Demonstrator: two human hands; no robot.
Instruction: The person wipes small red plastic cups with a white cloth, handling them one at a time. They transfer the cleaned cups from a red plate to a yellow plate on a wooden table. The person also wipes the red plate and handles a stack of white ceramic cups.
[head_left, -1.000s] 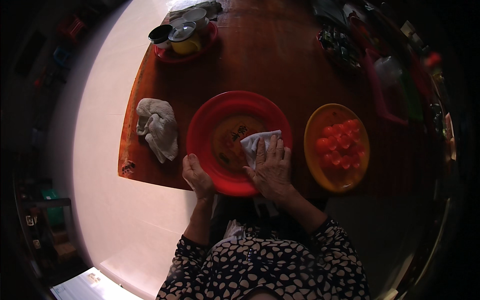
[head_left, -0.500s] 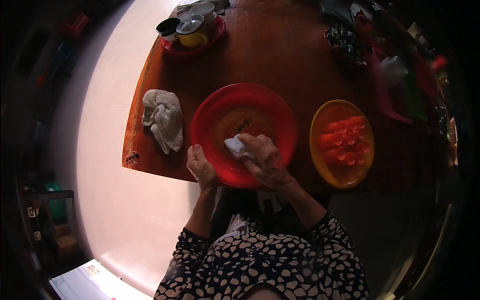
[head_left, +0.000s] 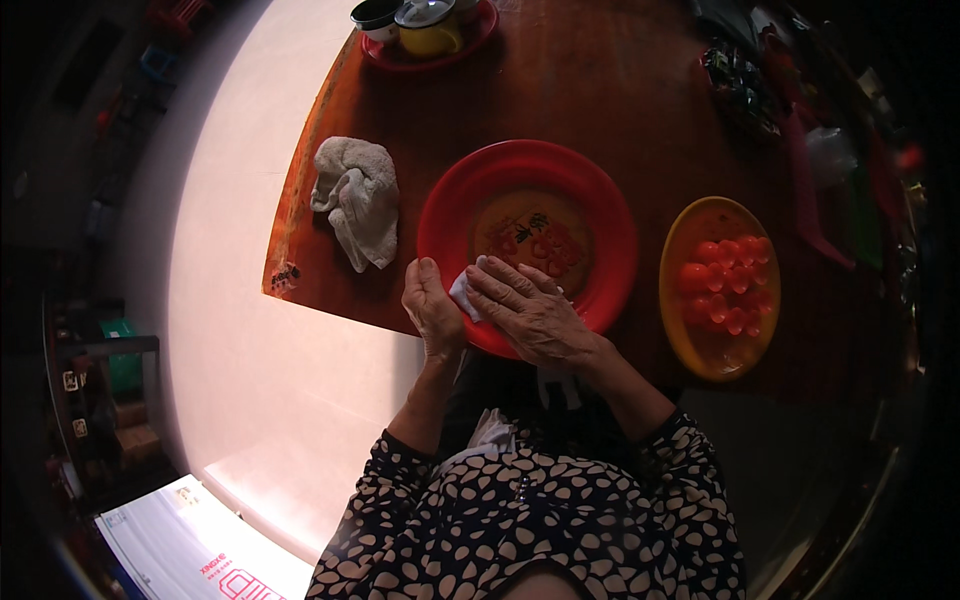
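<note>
A round red tray [head_left: 606, 200] with a printed pattern at its centre lies at the table's near edge. My left hand [head_left: 434, 312] grips its near left rim, the thumb over the edge. Folded white cloth [head_left: 462, 294] shows under the fingers of my right hand [head_left: 528, 316], which presses it against the tray's near left side. To the right stands a yellow oval tray [head_left: 674, 325] with several small glossy red cups [head_left: 738, 283] in rows. A crumpled pale towel [head_left: 362, 205] lies to the left.
The wooden table [head_left: 590, 90] carries a red plate [head_left: 475, 45] with a yellow lidded mug [head_left: 430, 38] and a dark bowl [head_left: 376, 18] at the far left. Dark wrapped items [head_left: 738, 88] and a pink object [head_left: 808, 205] are at the right. A white box [head_left: 185, 550] sits lower left.
My right hand has slid the white cloth from the tray's middle to its near left side, close to my left hand. The whole view has shifted, so the table things appear farther right.
</note>
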